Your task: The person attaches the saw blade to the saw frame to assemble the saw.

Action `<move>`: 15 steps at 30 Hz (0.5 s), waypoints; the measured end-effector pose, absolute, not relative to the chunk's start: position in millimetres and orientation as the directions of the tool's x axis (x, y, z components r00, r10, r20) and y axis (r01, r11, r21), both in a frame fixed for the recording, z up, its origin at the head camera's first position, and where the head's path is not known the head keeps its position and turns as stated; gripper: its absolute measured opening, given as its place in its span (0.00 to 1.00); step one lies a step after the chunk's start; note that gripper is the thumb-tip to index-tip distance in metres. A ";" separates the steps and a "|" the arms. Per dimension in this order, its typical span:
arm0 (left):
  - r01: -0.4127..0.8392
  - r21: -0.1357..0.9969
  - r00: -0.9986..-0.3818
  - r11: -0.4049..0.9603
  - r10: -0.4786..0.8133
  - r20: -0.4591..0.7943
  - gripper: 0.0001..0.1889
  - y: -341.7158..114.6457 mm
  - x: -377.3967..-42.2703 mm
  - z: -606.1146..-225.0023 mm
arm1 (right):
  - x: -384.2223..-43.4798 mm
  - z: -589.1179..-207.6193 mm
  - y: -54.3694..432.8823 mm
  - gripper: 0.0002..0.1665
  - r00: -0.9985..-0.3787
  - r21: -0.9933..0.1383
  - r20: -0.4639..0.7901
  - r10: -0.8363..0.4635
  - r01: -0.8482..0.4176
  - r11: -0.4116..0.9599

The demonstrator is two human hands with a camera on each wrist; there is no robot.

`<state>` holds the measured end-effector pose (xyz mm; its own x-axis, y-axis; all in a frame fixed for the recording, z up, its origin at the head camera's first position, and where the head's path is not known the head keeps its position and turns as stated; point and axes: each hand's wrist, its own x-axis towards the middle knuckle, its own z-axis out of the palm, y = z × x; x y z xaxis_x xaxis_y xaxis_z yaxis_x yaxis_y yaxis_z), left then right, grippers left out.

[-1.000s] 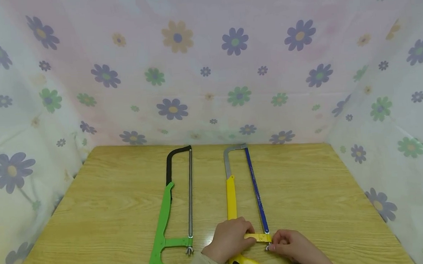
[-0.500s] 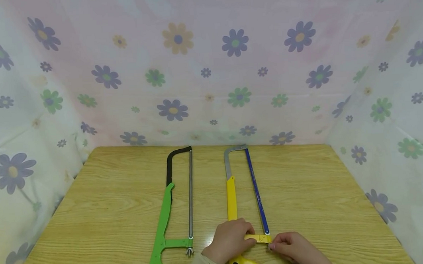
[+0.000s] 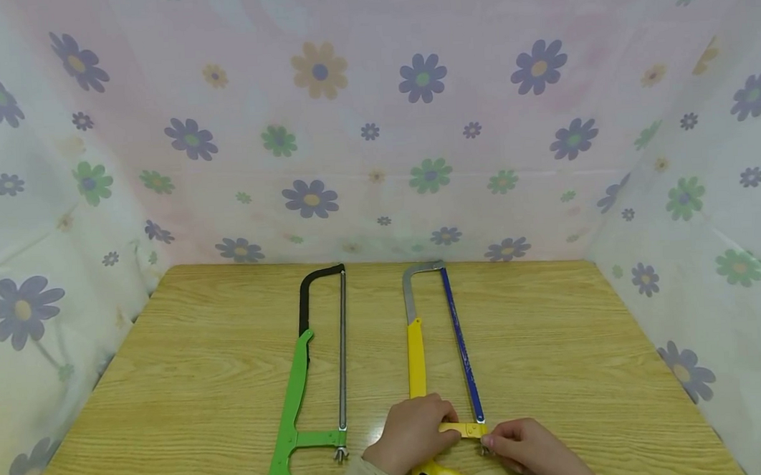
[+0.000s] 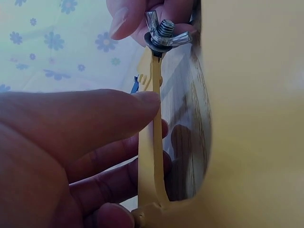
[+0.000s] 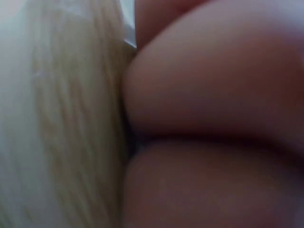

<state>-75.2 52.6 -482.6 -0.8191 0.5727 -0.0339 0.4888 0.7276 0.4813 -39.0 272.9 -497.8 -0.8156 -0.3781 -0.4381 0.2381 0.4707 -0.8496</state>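
Note:
A yellow hacksaw [image 3: 416, 357] with a grey front bow and a blue blade [image 3: 462, 344] lies on the table, handle towards me. My left hand [image 3: 408, 428] pinches its yellow cross arm [image 4: 157, 137], thumb on one side and fingers on the other. At the arm's end, a metal wing nut [image 4: 167, 39] sits on a threaded bolt. The curled fingers of my right hand [image 3: 532, 446] are around this nut, thumb tip beside one wing. The right wrist view is filled by blurred fingers [image 5: 209, 90] close over the wood.
Left of the yellow saw lies a green hacksaw [image 3: 293, 393] with a black bow and grey blade, its own wing nut [image 3: 341, 454] near the front. The wooden table [image 3: 187, 369] is bordered by flowered cloth [image 3: 374, 109] at the back and sides.
My right thumb and fingers have shifted slightly about the wing nut. The left hand keeps its hold, and both saws lie where they were.

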 end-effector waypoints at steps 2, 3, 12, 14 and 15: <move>0.491 0.480 -0.818 0.727 0.574 -0.033 0.04 52.4 -75.0 -482.2 | -39.0 -497.6 272.6 0.20 -0.817 -0.846 -0.438 -0.375 0.234 0.479; 0.491 0.479 -0.818 0.727 0.574 -0.032 0.04 52.4 -75.1 -482.2 | -39.0 -497.7 272.6 0.19 -0.817 -0.845 -0.438 -0.375 0.231 0.483; 0.491 0.475 -0.816 0.730 0.576 -0.041 0.04 52.6 -75.0 -483.3 | -38.9 -495.5 271.4 0.18 -0.824 -0.827 -0.442 -0.355 0.221 0.518; 0.492 0.470 -0.817 0.732 0.575 -0.041 0.04 52.6 -75.2 -483.8 | -38.8 -495.0 270.8 0.18 -0.828 -0.821 -0.444 -0.343 0.223 0.526; 0.493 0.469 -0.817 0.733 0.576 -0.040 0.04 52.6 -75.3 -483.9 | -38.7 -494.9 270.6 0.18 -0.831 -0.819 -0.443 -0.337 0.222 0.529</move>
